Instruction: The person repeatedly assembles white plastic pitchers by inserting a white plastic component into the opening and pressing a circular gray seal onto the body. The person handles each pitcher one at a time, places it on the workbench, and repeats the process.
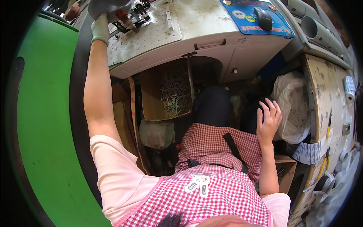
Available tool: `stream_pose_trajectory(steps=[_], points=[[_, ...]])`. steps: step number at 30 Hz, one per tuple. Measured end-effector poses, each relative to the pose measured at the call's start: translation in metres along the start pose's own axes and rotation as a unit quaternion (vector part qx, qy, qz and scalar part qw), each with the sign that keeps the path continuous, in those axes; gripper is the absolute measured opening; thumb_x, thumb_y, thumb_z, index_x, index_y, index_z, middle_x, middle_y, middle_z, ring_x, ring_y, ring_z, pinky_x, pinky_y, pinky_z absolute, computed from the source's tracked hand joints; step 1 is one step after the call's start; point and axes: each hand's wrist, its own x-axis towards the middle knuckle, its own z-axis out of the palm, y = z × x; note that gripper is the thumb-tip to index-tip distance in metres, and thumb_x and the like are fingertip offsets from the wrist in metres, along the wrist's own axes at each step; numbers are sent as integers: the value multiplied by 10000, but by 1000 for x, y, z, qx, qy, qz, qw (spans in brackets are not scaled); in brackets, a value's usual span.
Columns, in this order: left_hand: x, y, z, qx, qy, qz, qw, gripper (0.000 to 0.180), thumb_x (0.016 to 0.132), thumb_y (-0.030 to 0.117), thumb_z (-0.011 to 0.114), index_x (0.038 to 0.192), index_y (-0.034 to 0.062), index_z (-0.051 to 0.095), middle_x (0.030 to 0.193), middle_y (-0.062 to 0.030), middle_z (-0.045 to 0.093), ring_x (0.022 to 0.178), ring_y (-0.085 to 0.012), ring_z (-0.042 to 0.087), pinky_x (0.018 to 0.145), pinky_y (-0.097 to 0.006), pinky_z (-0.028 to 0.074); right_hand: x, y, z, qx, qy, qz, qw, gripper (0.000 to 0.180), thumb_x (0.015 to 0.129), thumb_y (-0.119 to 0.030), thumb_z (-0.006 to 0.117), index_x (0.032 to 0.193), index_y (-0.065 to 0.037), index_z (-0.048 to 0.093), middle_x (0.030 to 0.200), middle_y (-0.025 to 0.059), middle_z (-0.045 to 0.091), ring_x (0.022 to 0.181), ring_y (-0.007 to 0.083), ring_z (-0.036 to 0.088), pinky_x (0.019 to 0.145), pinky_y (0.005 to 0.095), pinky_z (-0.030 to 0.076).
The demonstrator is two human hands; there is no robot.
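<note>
My left hand (100, 27), in a white glove, reaches up to the far left of the workbench and grips a grey round part (109, 7) beside a clamp fixture (130, 19) on a perforated metal plate (155, 32). The part covers its fingers. My right hand (268, 120) is bare. It rests on my right knee (253, 113) in dark trousers, fingers spread and holding nothing. A red-and-white checked apron (211, 181) covers my lap.
Under the bench stands a cardboard box (151, 106) of several thin metal pieces. A white plastic bag (293, 106) lies at the right. A black mouse (262, 19) sits on a blue pad. A green panel (45, 125) rises at the left, grey pipes (317, 28) at upper right.
</note>
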Motion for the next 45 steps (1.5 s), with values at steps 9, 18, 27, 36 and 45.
stream_pose_trajectory(steps=[9, 18, 27, 36, 45], points=[[-7, -10, -22, 94, -130, 164, 973, 386, 960, 100, 547, 1333, 62, 638, 1271, -227, 684, 1203, -392, 641, 1024, -455, 504, 1, -2, 0, 0, 6, 0, 1000, 201, 1009, -200, 667, 1163, -96, 744, 1370, 63, 648, 1361, 328, 498, 1146, 476, 367], [-224, -12, -52, -243, 80, -13, 967, 497, 1073, 382, 554, 1403, 16, 622, 1405, -118, 641, 1293, -201, 585, 1156, -377, 400, -6, 18, 5, -47, 28, -24, 998, 215, 1021, -204, 647, 1190, -112, 745, 1365, 75, 662, 1341, 321, 519, 1145, 453, 373], [-494, -153, -166, 240, 202, -111, 943, 264, 992, 216, 642, 1198, 72, 723, 1266, -131, 710, 1149, -320, 662, 1030, -406, 499, -13, 40, 7, -76, 31, -99, 992, 303, 1076, -305, 581, 1219, -106, 758, 1361, 90, 674, 1306, 309, 556, 1123, 452, 389], [-657, -257, -303, 462, -341, -569, 588, 583, 911, 481, 673, 1338, 85, 698, 1428, -189, 636, 1303, -360, 627, 1039, -462, 524, -11, 43, 13, -80, 38, -119, 989, 297, 1068, -322, 598, 1235, -139, 762, 1388, 85, 662, 1314, 311, 546, 1125, 458, 394], [-763, -354, -287, 225, 209, -732, 608, 822, 883, 478, 690, 1454, -74, 480, 1546, -296, 465, 1372, -401, 532, 1102, -483, 464, -9, 40, 14, -65, 35, -152, 986, 253, 1036, -263, 648, 1217, -135, 768, 1376, 100, 673, 1298, 314, 565, 1113, 451, 410]])
